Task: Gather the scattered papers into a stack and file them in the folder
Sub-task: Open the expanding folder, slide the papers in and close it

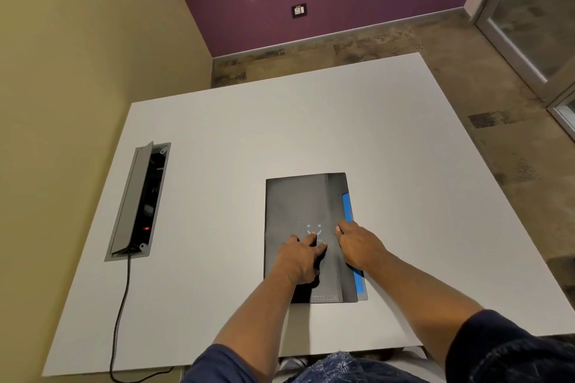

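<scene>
Closing the folder [298, 205]: left hand [300, 256] presses flat, right hand [357, 242] pinches its right edge; next, smooth it shut.

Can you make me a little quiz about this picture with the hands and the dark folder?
1. True or false: the folder lies closed on the white table.
2. Which hand rests flat on the folder's cover? A) left hand B) right hand
3. Fill in: the strip showing along the folder's right edge is ____.

Key
1. True.
2. A. The right hand is at the folder's right edge instead.
3. Blue.
</scene>
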The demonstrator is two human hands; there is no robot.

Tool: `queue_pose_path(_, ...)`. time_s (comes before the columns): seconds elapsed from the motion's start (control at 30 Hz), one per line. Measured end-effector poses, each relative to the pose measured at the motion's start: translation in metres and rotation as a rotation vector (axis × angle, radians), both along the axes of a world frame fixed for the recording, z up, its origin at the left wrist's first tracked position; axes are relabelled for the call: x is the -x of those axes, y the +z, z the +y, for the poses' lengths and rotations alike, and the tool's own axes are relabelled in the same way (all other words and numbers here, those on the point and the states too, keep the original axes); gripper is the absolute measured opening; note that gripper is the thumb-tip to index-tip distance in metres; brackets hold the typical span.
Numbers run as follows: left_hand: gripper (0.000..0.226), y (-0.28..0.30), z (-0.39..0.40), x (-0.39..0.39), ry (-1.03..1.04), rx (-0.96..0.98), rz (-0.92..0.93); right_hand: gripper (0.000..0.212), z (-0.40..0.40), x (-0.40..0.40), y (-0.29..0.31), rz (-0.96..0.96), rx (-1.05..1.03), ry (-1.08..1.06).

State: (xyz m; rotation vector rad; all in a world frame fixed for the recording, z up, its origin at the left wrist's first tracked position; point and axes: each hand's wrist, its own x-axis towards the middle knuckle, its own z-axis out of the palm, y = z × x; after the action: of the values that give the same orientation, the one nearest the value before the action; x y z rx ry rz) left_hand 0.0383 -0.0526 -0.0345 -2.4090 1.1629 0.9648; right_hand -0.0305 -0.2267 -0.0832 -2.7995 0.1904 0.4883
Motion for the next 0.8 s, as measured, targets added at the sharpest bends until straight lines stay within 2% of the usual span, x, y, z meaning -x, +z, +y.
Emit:
queue_pose_path(0.1,0.075,-0.004,0.004,-0.002,0.007,0.036,0.006,0.024,-0.001,-0.007,0.0,0.029,0.006,0.039)
queue_pose_path(0.17,0.069,-0.003,0.009,-0.003,0.089,0.129,0.019,0.027,-0.003,-0.009,0.002,0.035,-0.017,0.002)
queue_pose_path(0.23,0.064,-0.002,0.018,-0.003,0.239,0.271,-0.012,0.034,-0.004,0.0,0.004,-0.023,-0.097,-0.133)
queue_pose_path(0.3,0.061,0.0,0.031,-0.001,0.424,0.358,-0.125,0.039,-0.006,0.019,0.005,-0.091,-0.176,-0.341)
queue_pose_path(0.4,0.07,-0.001,0.052,0.0,0.723,0.308,-0.236,0.044,-0.007,0.036,-0.002,-0.108,-0.169,-0.526)
queue_pose_path(0.5,0.085,-0.007,0.064,0.001,0.872,0.245,-0.168,0.048,-0.004,0.034,-0.007,-0.096,-0.25,-0.605)
queue_pose_path(0.7,0.087,-0.013,0.059,-0.005,1.288,0.343,-0.004,0.04,0.01,0.015,-0.001,-0.168,-0.486,-0.89)
queue_pose_path(0.8,0.083,-0.019,0.064,-0.017,1.409,0.372,0.135,0.035,0.011,0.008,-0.009,-0.172,-0.529,-0.918)
